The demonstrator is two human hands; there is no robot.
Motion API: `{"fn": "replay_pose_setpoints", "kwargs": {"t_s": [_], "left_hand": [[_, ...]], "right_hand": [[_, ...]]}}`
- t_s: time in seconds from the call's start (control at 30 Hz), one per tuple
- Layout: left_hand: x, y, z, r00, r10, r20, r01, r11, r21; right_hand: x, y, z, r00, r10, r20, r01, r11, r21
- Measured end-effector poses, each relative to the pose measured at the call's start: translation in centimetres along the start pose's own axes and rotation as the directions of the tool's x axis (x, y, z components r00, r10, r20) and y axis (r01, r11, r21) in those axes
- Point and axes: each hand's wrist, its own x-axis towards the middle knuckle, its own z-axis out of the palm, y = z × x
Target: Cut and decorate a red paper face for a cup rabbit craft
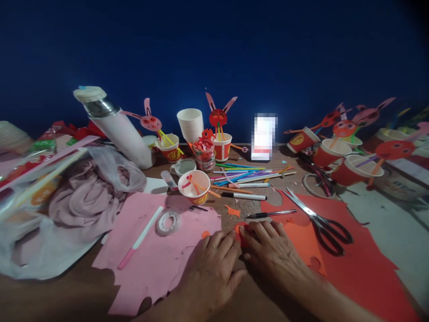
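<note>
My left hand (216,264) lies low over the pink paper (147,237), its fingertips beside a small orange paper circle (205,234). My right hand (271,246) presses on a red paper piece (239,230) at the table's middle. The fingers of both hands are bent close together, and the right fingertips partly cover the red piece. Whether the left fingers touch its edge is hard to tell. Orange paper (303,241) lies on the large red paper (358,255), right of my right hand. A black pen (271,214) rests just beyond the hands.
Scissors (318,219) lie open on the right. A tape roll (168,222) and a pink-white marker (140,237) are on the left. Behind stand a decorated cup (194,188), stacked cups (190,125), a flask (117,129) and a lit phone (263,136). A plastic bag (40,250) sits left.
</note>
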Motion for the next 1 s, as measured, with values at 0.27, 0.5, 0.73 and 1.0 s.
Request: {"fn": "replay_pose_setpoints", "kwargs": {"t_s": [0.27,0.5,0.73,1.0], "left_hand": [[0.0,0.3,-0.2,0.999,-0.013,-0.042,0.012,1.0,-0.015],[-0.2,0.3,-1.1,0.999,0.002,-0.052,-0.007,0.997,-0.081],[-0.5,0.1,-1.1,0.992,0.029,-0.122,-0.042,0.993,-0.107],[-1.5,-0.8,-4.6,0.931,0.073,-0.357,-0.135,0.979,-0.154]], "right_hand": [[0.4,0.3,-0.8,1.0,-0.001,-0.03,0.004,0.997,0.073],[0.6,1.1,-0.8,0.987,-0.109,-0.121,0.117,0.991,0.066],[0.4,-0.4,-0.3,0.981,-0.083,-0.175,0.079,0.996,-0.03],[1.1,-0.1,-0.7,0.986,-0.111,-0.122,0.1,0.991,-0.092]]}}
